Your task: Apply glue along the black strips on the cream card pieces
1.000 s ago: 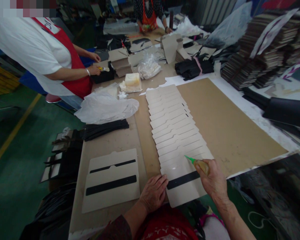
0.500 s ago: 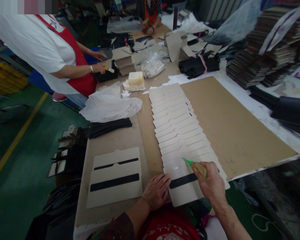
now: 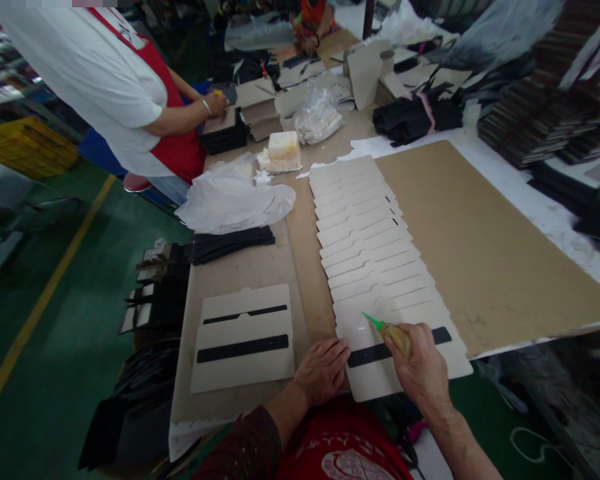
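Observation:
My right hand (image 3: 423, 373) is closed round a small glue bottle (image 3: 397, 337) whose green nozzle (image 3: 373, 321) touches the nearest white card (image 3: 405, 373) in a long overlapping row of cards (image 3: 365, 233). That card carries a black strip (image 3: 400, 347). My left hand (image 3: 323, 370) lies flat with fingers spread on the card's left edge, holding it down. The row runs away from me along a big brown cardboard sheet (image 3: 480, 247).
A finished card stack with black strips (image 3: 245, 337) lies to my left, black strips (image 3: 230, 243) and a white plastic bag (image 3: 235, 200) beyond. A person in a red apron (image 3: 130, 87) works at the far left. Dark stacks (image 3: 545, 113) fill the right.
The nozzle tip has crept left along the card's upper edge. My view has shifted, so the table sits further right and higher. The person in the apron has drawn a hand back.

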`<state>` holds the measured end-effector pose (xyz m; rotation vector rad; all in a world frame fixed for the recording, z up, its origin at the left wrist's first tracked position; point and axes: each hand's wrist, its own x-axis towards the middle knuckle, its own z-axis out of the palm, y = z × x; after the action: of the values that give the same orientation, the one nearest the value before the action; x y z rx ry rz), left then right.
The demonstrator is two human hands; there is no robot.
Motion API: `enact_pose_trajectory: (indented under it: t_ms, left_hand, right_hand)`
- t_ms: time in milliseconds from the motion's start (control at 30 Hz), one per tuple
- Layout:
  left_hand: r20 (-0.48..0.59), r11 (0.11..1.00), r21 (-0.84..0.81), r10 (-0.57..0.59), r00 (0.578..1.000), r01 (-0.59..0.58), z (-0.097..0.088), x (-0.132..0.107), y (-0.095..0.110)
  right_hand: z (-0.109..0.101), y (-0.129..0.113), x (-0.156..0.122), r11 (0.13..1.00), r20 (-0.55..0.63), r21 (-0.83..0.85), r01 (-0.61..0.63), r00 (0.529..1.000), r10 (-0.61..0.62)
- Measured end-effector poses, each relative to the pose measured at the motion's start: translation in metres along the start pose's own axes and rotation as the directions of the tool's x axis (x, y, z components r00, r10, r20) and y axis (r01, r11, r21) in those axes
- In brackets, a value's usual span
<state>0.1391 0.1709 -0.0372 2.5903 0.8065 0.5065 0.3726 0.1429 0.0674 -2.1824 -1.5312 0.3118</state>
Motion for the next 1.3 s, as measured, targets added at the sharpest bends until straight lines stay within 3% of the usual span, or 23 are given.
enact_pose_trajectory:
  t_ms: [133, 267, 533, 733, 900, 1167, 1300]
  left_hand:
    - [0.030, 1.000, -0.004, -0.012, 0.999, 0.012, 0.000, 0.000, 0.000]
    - [0.054, 1.000, 0.006, -0.022, 0.998, 0.021, 0.001, -0.001, 0.001]
    - [0.025, 1.000, -0.020, -0.012, 1.000, 0.012, 0.000, 0.001, 0.001]
    - [0.018, 0.999, -0.030, -0.009, 1.000, 0.010, -0.001, 0.001, 0.001]
    - [0.009, 0.999, -0.029, -0.015, 1.000, 0.015, 0.000, 0.001, 0.001]
    - [0.022, 1.000, -0.010, -0.014, 1.000, 0.014, 0.001, 0.000, 0.001]
    - [-0.008, 1.000, -0.014, -0.006, 1.000, 0.006, -0.001, 0.002, 0.001]
  right_hand:
    - [0.006, -0.008, -0.002, 0.998, 0.048, 0.058, 0.026, 0.998, -0.029]
    - [0.005, -0.005, -0.004, 0.999, 0.012, 0.040, 0.015, 1.000, -0.015]
    - [0.015, -0.024, -0.015, 0.994, 0.092, 0.076, 0.073, 0.993, -0.080]
    - [0.015, -0.020, -0.015, 0.996, 0.049, 0.065, 0.064, 0.997, -0.067]
    - [0.019, -0.030, -0.019, 0.994, 0.143, 0.086, 0.064, 0.987, -0.076]
    - [0.008, -0.013, -0.013, 0.999, -0.003, -0.004, 0.034, 0.999, -0.034]
    - [0.009, -0.019, -0.014, 0.999, -0.010, -0.039, 0.038, 0.999, -0.038]
